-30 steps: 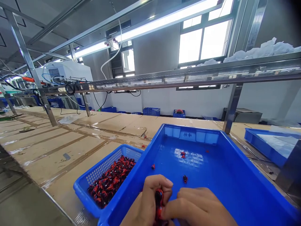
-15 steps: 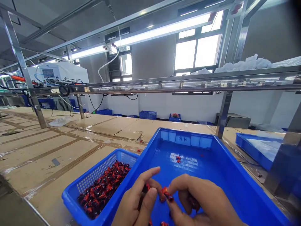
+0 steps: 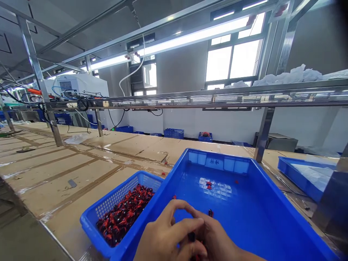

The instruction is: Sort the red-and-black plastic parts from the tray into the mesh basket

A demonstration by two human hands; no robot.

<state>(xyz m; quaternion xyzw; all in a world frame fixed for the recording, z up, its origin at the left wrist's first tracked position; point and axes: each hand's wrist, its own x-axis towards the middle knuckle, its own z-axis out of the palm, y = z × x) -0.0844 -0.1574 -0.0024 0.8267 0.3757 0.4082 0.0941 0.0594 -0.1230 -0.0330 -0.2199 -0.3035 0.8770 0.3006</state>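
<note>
Over the near end of a large blue tray, my two hands come together. My left hand is curled, with its fingertips against the other hand and a small glossy red-and-black piece between its fingers. Closed beside it is my right hand, its fingers largely hidden; more red and black shows low between the palms. Just past the right hand a similar piece is visible; whether it lies in the tray or is held I cannot tell. A few red bits lie farther back on the tray floor.
Left of the tray, a perforated blue basket holds a heap of red-and-black pieces. A cardboard-covered table spreads leftward. Metal posts carry a shelf across the table. Another blue tray with white plastic stands right.
My hands have moved together, the left reaching over to the right; before, they were apart, with a red-and-black piece at my right fingertips. The view has turned slightly left.
</note>
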